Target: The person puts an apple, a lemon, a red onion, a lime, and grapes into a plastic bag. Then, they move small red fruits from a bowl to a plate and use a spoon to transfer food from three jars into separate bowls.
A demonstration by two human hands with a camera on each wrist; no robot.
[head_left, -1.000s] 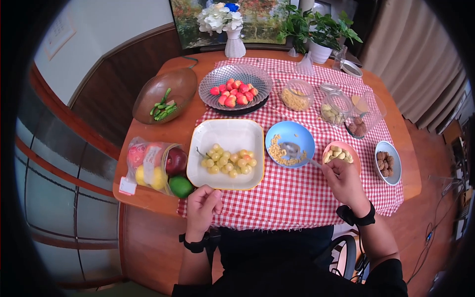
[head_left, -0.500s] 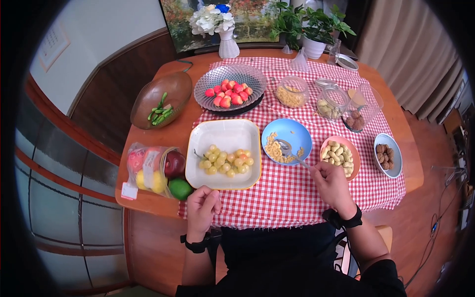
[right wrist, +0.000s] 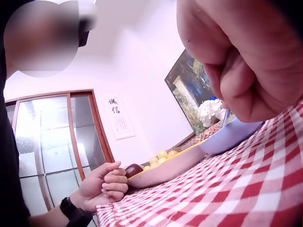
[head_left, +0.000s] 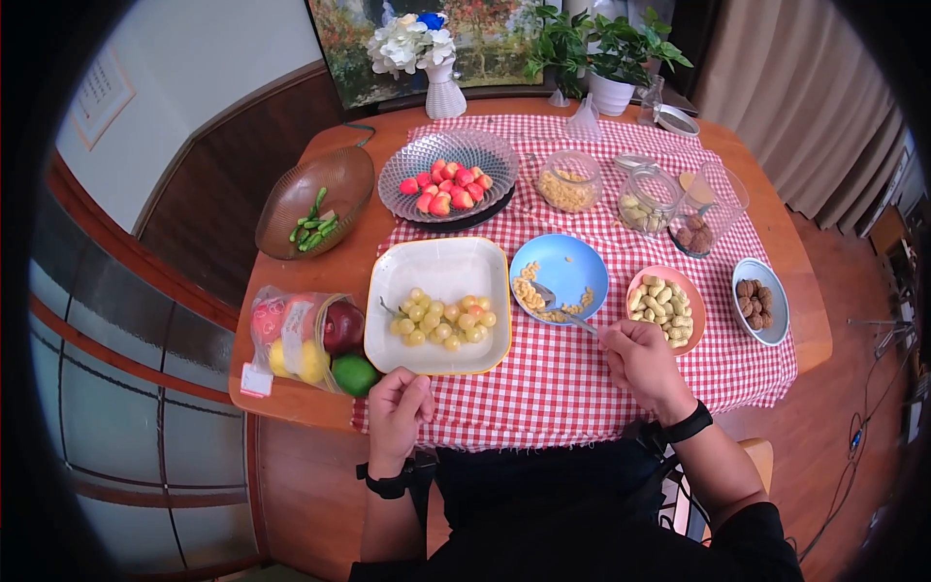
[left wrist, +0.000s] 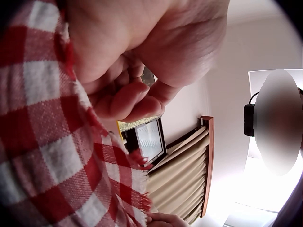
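Note:
My right hand (head_left: 642, 361) pinches the handle of a metal spoon (head_left: 582, 323), whose head lies low among pasta pieces (head_left: 525, 291) at the left side of a blue bowl (head_left: 572, 254). In the right wrist view the curled fingers hide most of the handle. Loosely curled and holding nothing, my left hand (head_left: 398, 412) rests at the table's front edge, by the near left corner of a white tray (head_left: 436, 254). Pale green grapes (head_left: 441, 320) lie in that tray. A pink plate of peanuts (head_left: 662, 306) sits just beyond the right hand.
Left of the tray are a green fruit (head_left: 355, 374) and a bag of fruit (head_left: 291, 335). Walnuts (head_left: 754, 303) fill a bowl at the right. Behind stand a glass dish (head_left: 407, 155) of red fruit, a pasta jar (head_left: 570, 182), other jars and a brown bowl (head_left: 281, 204).
My right hand has moved left with the spoon, its head shifting from the middle of the blue bowl to the pasta at the left. More peanuts show. The left hand keeps its place.

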